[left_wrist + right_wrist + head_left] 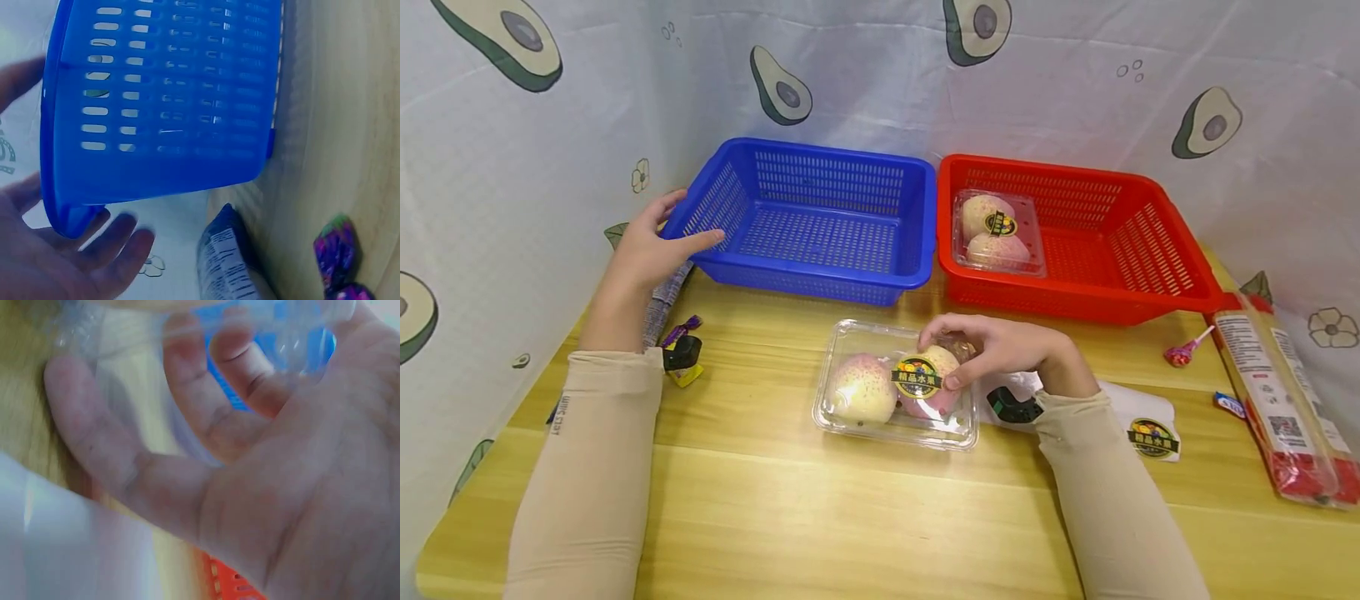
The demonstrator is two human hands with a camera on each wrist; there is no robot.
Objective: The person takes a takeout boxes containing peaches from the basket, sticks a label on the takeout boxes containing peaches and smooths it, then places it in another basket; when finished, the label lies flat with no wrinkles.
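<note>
My right hand (1000,346) grips the right side of a clear plastic fruit box (857,333) on the table. Inside lie two round, peach-like pieces, cream and pink, under a dark label. In the right wrist view, the fingers (187,381) curl at the clear plastic, with the thumb apart from them. At the left end of the blue basket (820,271), my left hand (651,250) is spread around the rim. Its thumb reaches over the front-left corner. The left wrist view shows loose fingers (125,250) around that corner, without a firm grasp.
A red basket (1075,292) beside the blue one holds a similar fruit box (1037,242). White labelled wrapping (1138,408) lies right of my right hand. Farther right are a lollipop (1180,355), a small blue packet (1228,405) and a long red-and-white package (1262,392). A purple-wrapped candy (681,331) lies at left.
</note>
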